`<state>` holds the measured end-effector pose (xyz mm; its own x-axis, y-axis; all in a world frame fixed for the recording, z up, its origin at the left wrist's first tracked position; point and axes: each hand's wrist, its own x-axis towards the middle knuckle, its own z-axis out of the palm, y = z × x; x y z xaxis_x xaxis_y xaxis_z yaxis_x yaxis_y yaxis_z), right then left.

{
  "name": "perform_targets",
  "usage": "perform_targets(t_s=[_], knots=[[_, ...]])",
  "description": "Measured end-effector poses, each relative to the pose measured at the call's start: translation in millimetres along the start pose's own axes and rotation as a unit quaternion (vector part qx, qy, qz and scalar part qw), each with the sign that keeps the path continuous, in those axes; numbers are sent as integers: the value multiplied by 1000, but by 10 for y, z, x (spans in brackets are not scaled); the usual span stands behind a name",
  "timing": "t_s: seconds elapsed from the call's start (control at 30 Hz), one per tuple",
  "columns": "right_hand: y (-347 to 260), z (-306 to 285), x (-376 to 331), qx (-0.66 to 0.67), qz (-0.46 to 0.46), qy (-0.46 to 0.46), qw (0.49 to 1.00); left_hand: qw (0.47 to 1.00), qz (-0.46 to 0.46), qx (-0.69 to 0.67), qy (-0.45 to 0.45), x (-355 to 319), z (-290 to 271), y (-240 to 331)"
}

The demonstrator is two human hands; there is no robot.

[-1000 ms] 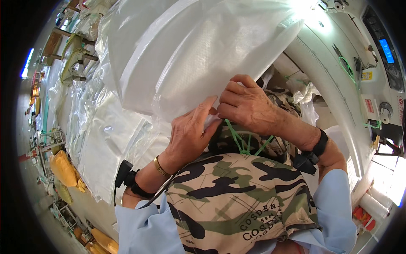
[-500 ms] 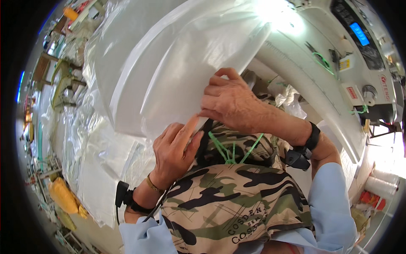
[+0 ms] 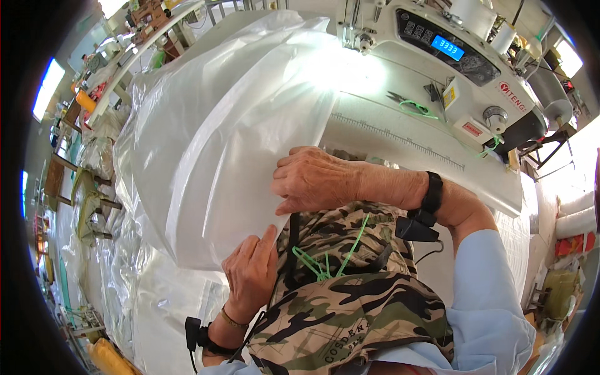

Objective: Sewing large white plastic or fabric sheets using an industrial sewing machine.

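Sheet (image 3: pixel 219 178) lies left of the machine (image 3: pixel 465 69), its far end beside the machine's head. On your side of the machine, your right hand (image 3: pixel 315 180) appears to pinch its edge; your left hand (image 3: pixel 251 269) points an index finger at that edge, grip cannot be told. Judgement: you do best pinching lightly, keeping edge layers even, without tugging against the machine.
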<state>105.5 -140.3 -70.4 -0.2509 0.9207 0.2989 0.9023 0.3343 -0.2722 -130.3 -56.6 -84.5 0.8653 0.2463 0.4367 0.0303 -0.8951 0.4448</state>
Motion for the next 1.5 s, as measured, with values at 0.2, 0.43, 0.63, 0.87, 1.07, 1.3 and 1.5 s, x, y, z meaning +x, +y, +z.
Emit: perform_targets(t_s=[0.2,0.43,0.63,0.87,1.07,1.3,1.5], knots=[[274,-92,-96,-4,30,-4,1000,956,-145,-250,-55,100,-85,-82],[704,-120,-207,-31,53,63,996,945,-153,-288,-32,154,-142,-249],[1017,-161,-312,-47,100,81,991,942,-173,-284,-38,147,-166,-374],[1285,-228,-370,-1,131,90,987,938,-200,-280,-38,137,-152,-472],[1523,-311,-409,-12,130,83,988,949,-180,-257,-32,88,-68,-548],[1766,-431,-472,-26,138,64,988,968,-132,-212,-33,5,43,-572],[1947,-491,-562,-46,153,73,984,980,-96,-164,-64,41,56,-534]])
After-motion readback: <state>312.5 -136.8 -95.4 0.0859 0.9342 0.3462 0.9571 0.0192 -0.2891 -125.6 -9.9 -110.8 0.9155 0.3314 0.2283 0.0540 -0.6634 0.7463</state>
